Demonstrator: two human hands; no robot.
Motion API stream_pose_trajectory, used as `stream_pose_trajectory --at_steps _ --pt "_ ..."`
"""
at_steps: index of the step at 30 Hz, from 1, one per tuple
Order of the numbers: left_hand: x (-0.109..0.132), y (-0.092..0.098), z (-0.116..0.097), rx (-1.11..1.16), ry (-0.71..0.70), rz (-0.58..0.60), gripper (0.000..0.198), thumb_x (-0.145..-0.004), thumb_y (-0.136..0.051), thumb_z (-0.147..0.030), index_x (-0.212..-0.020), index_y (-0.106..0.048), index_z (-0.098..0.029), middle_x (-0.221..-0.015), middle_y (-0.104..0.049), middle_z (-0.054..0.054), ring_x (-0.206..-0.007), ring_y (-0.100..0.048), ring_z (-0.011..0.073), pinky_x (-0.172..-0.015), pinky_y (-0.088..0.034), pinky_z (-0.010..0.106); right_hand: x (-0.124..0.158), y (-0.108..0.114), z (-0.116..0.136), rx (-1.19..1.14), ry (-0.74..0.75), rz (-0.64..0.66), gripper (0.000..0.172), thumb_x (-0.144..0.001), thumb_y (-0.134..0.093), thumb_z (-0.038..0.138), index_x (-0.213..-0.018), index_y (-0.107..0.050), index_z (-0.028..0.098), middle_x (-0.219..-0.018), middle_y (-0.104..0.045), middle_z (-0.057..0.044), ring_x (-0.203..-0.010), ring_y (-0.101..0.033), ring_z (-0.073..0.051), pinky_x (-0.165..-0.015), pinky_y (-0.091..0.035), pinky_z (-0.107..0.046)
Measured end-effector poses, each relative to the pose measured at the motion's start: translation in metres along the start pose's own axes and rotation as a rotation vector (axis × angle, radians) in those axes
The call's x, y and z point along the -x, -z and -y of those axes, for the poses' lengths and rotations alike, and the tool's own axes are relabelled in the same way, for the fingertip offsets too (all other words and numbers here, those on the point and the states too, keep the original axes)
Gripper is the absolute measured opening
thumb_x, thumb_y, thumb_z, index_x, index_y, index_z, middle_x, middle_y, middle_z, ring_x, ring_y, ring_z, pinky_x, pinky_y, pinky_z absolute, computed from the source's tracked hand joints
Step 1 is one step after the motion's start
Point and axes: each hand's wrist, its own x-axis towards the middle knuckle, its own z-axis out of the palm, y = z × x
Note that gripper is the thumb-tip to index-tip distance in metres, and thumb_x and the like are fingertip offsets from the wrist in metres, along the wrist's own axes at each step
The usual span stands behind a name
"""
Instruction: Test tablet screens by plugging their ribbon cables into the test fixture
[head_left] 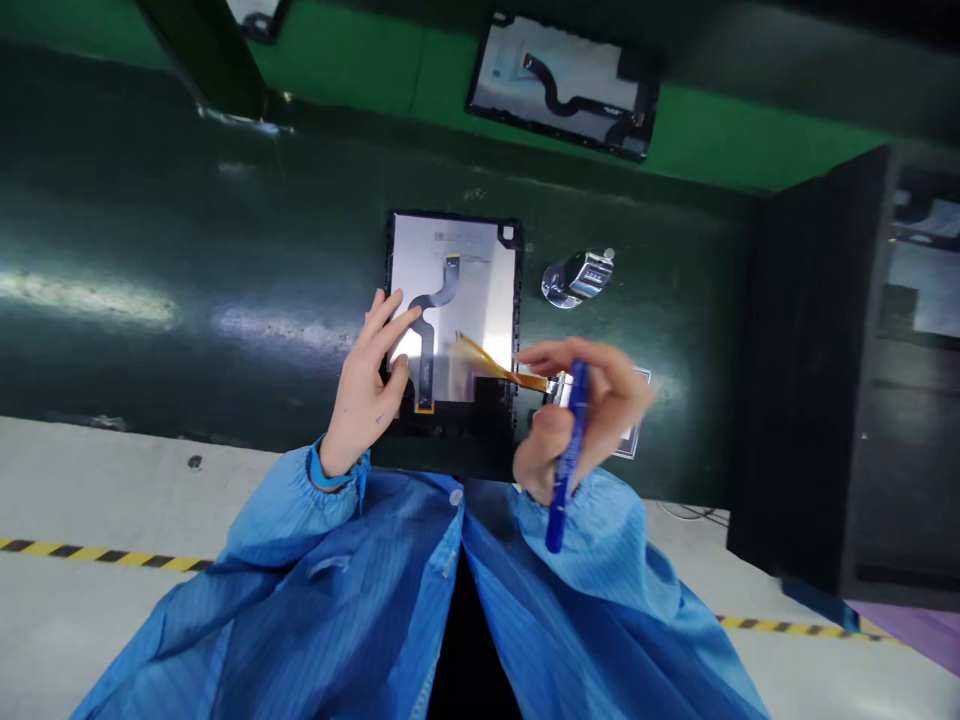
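Observation:
A tablet panel (480, 300) lies back side up on the dark green bench, with a black flex cable (429, 325) curving down its silver back. My left hand (369, 385) rests on its left edge, fingers spread and flat, index finger on the cable. My right hand (581, 410) hovers at the panel's lower right, blurred by motion. It holds a blue pen (568, 455) along the palm and pinches the end of a thin amber strip (495, 363) that lifts off the panel's lower right.
A shiny metal hand counter (577, 278) sits to the right of the panel. Another panel (566, 85) with a black cable lies at the far edge of the bench. A dark cabinet (847, 380) stands on the right. Below, the floor has yellow-black tape (97, 553).

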Motion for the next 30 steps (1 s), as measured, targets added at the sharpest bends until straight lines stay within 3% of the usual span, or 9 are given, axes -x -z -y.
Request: stream_pose_trajectory --at_steps 2,3,5,9,11,14,20,27,30 --pt "0.0 0.0 0.001 -0.025 -0.001 0.03 0.042 -0.096 -0.047 -0.019 -0.137 -0.054 -0.028 -0.156 -0.042 0.007 -0.151 -0.024 0.0264 -0.121 -0.025 0.056 -0.008 -0.002 0.008 -0.099 0.075 -0.274 0.025 -0.095 -0.05 0.046 -0.11 -0.054 0.027 -0.087 -0.052 -0.003 -0.07 -0.052 -0.017 -0.064 -0.043 -0.035" --pt "0.0 0.0 0.001 -0.036 -0.001 0.044 0.041 -0.096 -0.046 -0.019 -0.136 -0.054 -0.028 -0.157 -0.042 0.007 -0.152 -0.023 0.0267 -0.12 -0.025 0.057 -0.01 -0.003 0.011 -0.142 0.082 -0.343 0.021 -0.093 -0.053 0.042 -0.106 -0.057 0.026 -0.082 -0.051 -0.002 -0.063 -0.048 -0.015 -0.058 -0.039 -0.032" --pt "0.0 0.0 0.001 -0.056 -0.004 0.067 0.04 -0.096 -0.046 -0.018 -0.134 -0.055 -0.028 -0.158 -0.04 0.006 -0.152 -0.022 0.0269 -0.12 -0.025 0.058 -0.009 -0.003 0.014 -0.217 -0.017 -0.247 0.019 -0.091 -0.054 0.038 -0.103 -0.059 0.024 -0.076 -0.049 0.0 -0.057 -0.043 -0.013 -0.051 -0.033 -0.028" --pt "0.0 0.0 0.001 -0.075 -0.002 0.088 0.043 -0.095 -0.044 -0.013 -0.133 -0.056 -0.029 -0.16 -0.036 0.004 -0.153 -0.019 0.0268 -0.121 -0.026 0.056 0.003 -0.013 0.004 -0.209 -0.334 0.371 0.018 -0.094 -0.053 0.034 -0.085 -0.06 0.021 -0.068 -0.055 0.002 -0.055 -0.047 -0.01 -0.052 -0.037 -0.025" --pt "0.0 0.0 0.001 -0.078 0.0 0.094 0.045 -0.094 -0.043 -0.009 -0.132 -0.056 -0.029 -0.16 -0.036 0.004 -0.153 -0.019 0.0267 -0.121 -0.027 0.055 0.006 -0.021 -0.006 -0.177 -0.395 0.474 0.027 -0.095 -0.056 0.037 -0.074 -0.054 0.02 -0.062 -0.055 0.004 -0.052 -0.047 -0.009 -0.052 -0.037 -0.023" --pt "0.0 0.001 0.0 -0.068 0.001 0.091 0.049 -0.091 -0.042 -0.005 -0.131 -0.056 -0.03 -0.16 -0.036 0.002 -0.153 -0.019 0.0267 -0.121 -0.027 0.056 0.009 -0.03 -0.016 -0.116 -0.383 0.404 0.032 -0.092 -0.06 0.038 -0.07 -0.044 0.021 -0.053 -0.045 0.008 -0.046 -0.041 -0.007 -0.047 -0.031 -0.021" --pt "-0.001 0.001 -0.002 0.022 0.032 0.089 0.048 -0.09 -0.042 -0.006 -0.128 -0.059 -0.032 -0.158 -0.039 0.001 -0.153 -0.02 0.026 -0.121 -0.026 0.057 0.013 -0.033 -0.014 0.069 -0.136 0.411 0.037 -0.089 -0.055 0.02 -0.06 -0.032 0.021 -0.05 -0.031 0.008 -0.044 -0.034 -0.007 -0.048 -0.03 -0.022" --pt "-0.001 -0.001 0.002 0.036 0.031 0.083 0.046 -0.09 -0.042 -0.007 -0.125 -0.061 -0.031 -0.158 -0.04 0.002 -0.152 -0.021 0.0274 -0.119 -0.028 0.058 0.015 -0.038 -0.011 0.11 -0.099 0.416 0.035 -0.086 -0.054 0.015 -0.06 -0.032 0.021 -0.05 -0.032 0.008 -0.043 -0.033 -0.007 -0.049 -0.032 -0.023" --pt "0.0 -0.001 0.003 0.009 0.022 0.09 0.046 -0.089 -0.043 -0.007 -0.125 -0.06 -0.029 -0.158 -0.039 0.003 -0.152 -0.02 0.0276 -0.12 -0.027 0.057 0.014 -0.034 -0.013 0.039 -0.179 0.331 0.035 -0.088 -0.057 0.018 -0.061 -0.034 0.021 -0.049 -0.032 0.008 -0.042 -0.032 -0.007 -0.046 -0.029 -0.022"
